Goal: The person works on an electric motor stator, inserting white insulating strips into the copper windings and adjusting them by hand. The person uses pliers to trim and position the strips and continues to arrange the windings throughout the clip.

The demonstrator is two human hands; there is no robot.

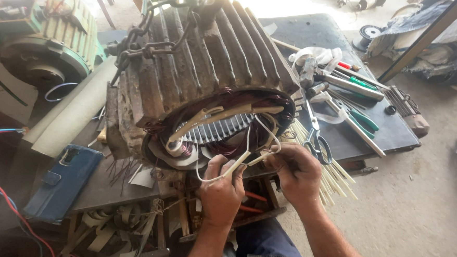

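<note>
Large ribbed motor stator housing (209, 56) sits on the dark surface (333, 34), open end toward the camera, dark red copper windings (227, 100) exposed around the bore; a heavy chain (140, 39) is draped over its top left. A second, green motor (41, 44) stands well apart at upper left. A blue phone case (62, 181) lies flat at lower left on the surface edge. To the right of the housing: loose tools, including green-handled pliers (363, 120), screwdrivers (353, 77), and scissors (317, 139) just beside the right hand. A bundle of pale insulating strips (335, 175) fans out below the scissors, partly behind the right hand. Left hand (221, 189) closed around a cream sleeved lead (238, 162), pinched between thumb and fingers just below the stator mouth. Right hand (296, 169) curled shut on the same lead's other end (264, 157), close beside the left. A thin white cord (249, 135) loops from the windings down to both hands.
</note>
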